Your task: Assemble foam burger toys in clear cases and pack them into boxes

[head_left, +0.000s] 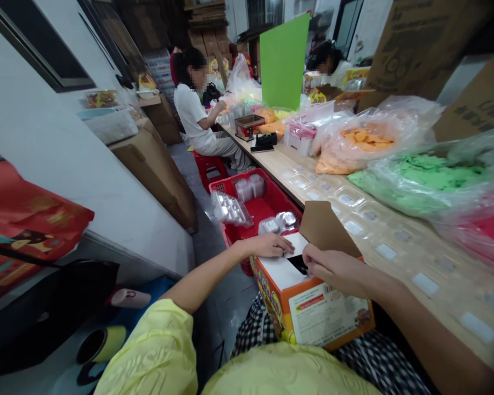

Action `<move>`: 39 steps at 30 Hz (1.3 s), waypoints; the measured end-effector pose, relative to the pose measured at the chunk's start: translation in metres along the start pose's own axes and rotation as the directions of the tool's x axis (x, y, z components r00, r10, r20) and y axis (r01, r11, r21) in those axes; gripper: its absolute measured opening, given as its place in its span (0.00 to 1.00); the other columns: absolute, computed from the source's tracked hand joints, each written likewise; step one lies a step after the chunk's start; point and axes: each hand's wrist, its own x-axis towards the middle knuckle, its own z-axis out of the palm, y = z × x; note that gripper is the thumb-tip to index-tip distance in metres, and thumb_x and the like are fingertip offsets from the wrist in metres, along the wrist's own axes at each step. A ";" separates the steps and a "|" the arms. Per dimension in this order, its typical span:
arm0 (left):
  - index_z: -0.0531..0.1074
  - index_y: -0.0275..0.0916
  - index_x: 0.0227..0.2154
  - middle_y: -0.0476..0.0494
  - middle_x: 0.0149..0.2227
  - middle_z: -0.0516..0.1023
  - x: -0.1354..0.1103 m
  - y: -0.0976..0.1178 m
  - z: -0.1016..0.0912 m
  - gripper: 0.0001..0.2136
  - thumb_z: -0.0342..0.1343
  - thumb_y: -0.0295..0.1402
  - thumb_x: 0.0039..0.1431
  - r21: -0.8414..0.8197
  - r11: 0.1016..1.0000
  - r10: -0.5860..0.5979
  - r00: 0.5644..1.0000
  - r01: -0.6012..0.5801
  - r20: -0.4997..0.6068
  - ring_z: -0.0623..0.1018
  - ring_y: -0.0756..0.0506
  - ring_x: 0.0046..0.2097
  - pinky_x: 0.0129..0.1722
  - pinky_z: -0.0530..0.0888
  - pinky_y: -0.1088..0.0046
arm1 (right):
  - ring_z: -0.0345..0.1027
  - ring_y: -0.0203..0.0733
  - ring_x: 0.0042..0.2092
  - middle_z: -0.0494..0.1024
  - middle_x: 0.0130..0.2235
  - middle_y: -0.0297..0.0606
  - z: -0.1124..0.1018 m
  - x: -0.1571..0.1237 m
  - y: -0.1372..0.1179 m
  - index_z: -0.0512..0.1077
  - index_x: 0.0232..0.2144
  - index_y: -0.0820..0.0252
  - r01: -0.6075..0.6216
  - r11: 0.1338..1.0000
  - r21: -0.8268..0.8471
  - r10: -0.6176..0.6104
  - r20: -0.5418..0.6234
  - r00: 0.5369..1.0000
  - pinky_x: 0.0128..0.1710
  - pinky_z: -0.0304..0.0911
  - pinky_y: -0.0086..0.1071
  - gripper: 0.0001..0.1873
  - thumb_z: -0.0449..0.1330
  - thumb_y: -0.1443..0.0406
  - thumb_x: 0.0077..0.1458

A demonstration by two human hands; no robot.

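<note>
An orange printed cardboard box point(329, 315) rests tilted on my lap, with a white label on the side toward me. Its brown flap point(327, 225) stands raised, and a dark gap shows between the white top flaps point(282, 269). My left hand point(270, 245) lies on the white top with its fingers stretched toward the gap. At the other side of the gap, my right hand point(331, 267) has its fingers bent together at the box's edge. What its fingertips hold, if anything, is hidden.
Beyond the box, a red crate point(259, 211) holds clear plastic containers. Clear trays point(354, 197) line the table at right, beside bags of orange point(368, 140), green point(440, 173) and pink pieces. A co-worker point(195, 109) sits farther back; another is behind a green panel point(284, 63).
</note>
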 end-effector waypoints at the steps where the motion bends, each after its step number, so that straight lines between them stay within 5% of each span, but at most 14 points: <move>1: 0.72 0.35 0.43 0.42 0.49 0.71 0.000 -0.002 0.002 0.18 0.46 0.22 0.50 0.015 1.000 0.010 0.999 -0.010 0.036 0.68 0.47 0.53 0.53 0.61 0.73 | 0.62 0.37 0.29 0.70 0.28 0.33 0.000 0.001 0.001 0.57 0.31 0.56 0.004 1.000 -0.002 -0.004 0.012 1.000 0.26 0.49 0.28 0.06 0.42 0.66 0.57; 9: 0.74 0.38 0.39 0.47 0.49 0.71 -0.002 -0.002 0.010 0.19 0.47 0.19 0.45 -0.046 0.993 -0.100 0.988 0.106 0.115 0.63 0.46 0.56 0.55 0.59 0.71 | 0.58 0.36 0.24 0.65 0.22 0.31 -0.005 0.012 -0.002 0.57 0.29 0.58 0.052 0.994 -0.094 -0.047 0.052 0.998 0.22 0.46 0.28 0.07 0.42 0.65 0.57; 14: 0.71 0.38 0.43 0.45 0.44 0.74 -0.009 0.005 0.005 0.16 0.47 0.24 0.51 -0.132 0.980 -0.161 0.982 0.148 -0.094 0.72 0.47 0.46 0.48 0.65 0.72 | 0.59 0.35 0.25 0.67 0.25 0.31 -0.007 0.007 -0.003 0.60 0.33 0.58 0.075 0.997 0.019 -0.075 -0.002 0.997 0.23 0.50 0.27 0.09 0.42 0.63 0.59; 17: 0.71 0.35 0.42 0.43 0.43 0.74 -0.016 0.001 0.001 0.15 0.48 0.30 0.53 -0.270 0.914 -0.388 0.845 0.303 -0.367 0.72 0.47 0.44 0.45 0.65 0.72 | 0.62 0.36 0.27 0.68 0.28 0.32 -0.005 0.000 0.001 0.61 0.37 0.58 0.100 0.990 0.100 -0.083 -0.166 0.983 0.26 0.55 0.28 0.09 0.42 0.63 0.60; 20: 0.71 0.35 0.42 0.43 0.43 0.73 -0.025 -0.009 0.001 0.16 0.52 0.34 0.50 -0.449 0.780 -0.614 0.674 0.437 -0.410 0.70 0.45 0.45 0.45 0.65 0.71 | 0.64 0.38 0.35 0.70 0.34 0.37 -0.005 -0.003 0.011 0.62 0.38 0.58 0.180 0.982 0.062 -0.145 -0.375 0.916 0.33 0.59 0.32 0.08 0.45 0.64 0.58; 23: 0.72 0.31 0.39 0.41 0.36 0.75 -0.031 -0.015 0.006 0.19 0.51 0.41 0.50 -0.534 0.694 -0.684 0.673 0.483 -0.280 0.72 0.46 0.37 0.37 0.67 0.72 | 0.63 0.43 0.42 0.71 0.39 0.40 -0.011 -0.002 0.020 0.64 0.39 0.58 0.197 0.973 -0.123 -0.232 -0.549 0.803 0.42 0.57 0.38 0.08 0.50 0.65 0.56; 24: 0.72 0.30 0.38 0.41 0.34 0.75 -0.033 -0.016 0.008 0.20 0.50 0.43 0.50 -0.544 0.688 -0.684 0.680 0.480 -0.264 0.72 0.47 0.34 0.34 0.68 0.72 | 0.63 0.43 0.42 0.71 0.38 0.40 -0.014 -0.001 0.022 0.65 0.38 0.58 0.206 0.963 -0.174 -0.268 -0.539 0.799 0.43 0.56 0.39 0.08 0.50 0.65 0.55; 27: 0.71 0.29 0.39 0.42 0.32 0.75 -0.036 -0.014 0.012 0.22 0.49 0.45 0.51 -0.559 0.683 -0.686 0.675 0.469 -0.272 0.72 0.49 0.31 0.31 0.67 0.74 | 0.66 0.39 0.36 0.73 0.32 0.36 -0.017 -0.002 0.017 0.68 0.32 0.59 0.288 0.926 -0.246 -0.357 -0.315 0.879 0.45 0.55 0.39 0.10 0.48 0.65 0.58; 31: 0.72 0.33 0.38 0.45 0.32 0.74 -0.043 -0.003 0.007 0.21 0.49 0.45 0.49 -0.526 0.696 -0.695 0.642 0.489 -0.323 0.71 0.49 0.32 0.30 0.65 0.76 | 0.66 0.39 0.31 0.72 0.25 0.34 -0.011 -0.007 0.001 0.69 0.24 0.60 0.251 0.919 -0.304 -0.304 -0.140 0.942 0.44 0.56 0.39 0.17 0.44 0.67 0.59; 35: 0.72 0.37 0.39 0.47 0.33 0.75 -0.051 0.021 -0.004 0.19 0.47 0.44 0.51 -0.411 0.741 -0.670 0.617 0.530 -0.412 0.71 0.48 0.34 0.29 0.65 0.77 | 0.67 0.40 0.30 0.73 0.25 0.36 -0.008 -0.014 -0.011 0.68 0.22 0.61 0.245 0.924 -0.293 -0.295 -0.141 0.945 0.36 0.60 0.36 0.17 0.45 0.67 0.58; 39: 0.71 0.38 0.42 0.47 0.34 0.75 -0.056 0.048 -0.016 0.19 0.45 0.43 0.53 -0.361 0.779 -0.627 0.625 0.513 -0.464 0.72 0.48 0.34 0.28 0.65 0.78 | 0.68 0.41 0.39 0.75 0.36 0.39 -0.012 -0.031 -0.018 0.69 0.36 0.60 0.348 0.918 -0.191 -0.390 -0.275 0.879 0.40 0.62 0.36 0.11 0.46 0.68 0.57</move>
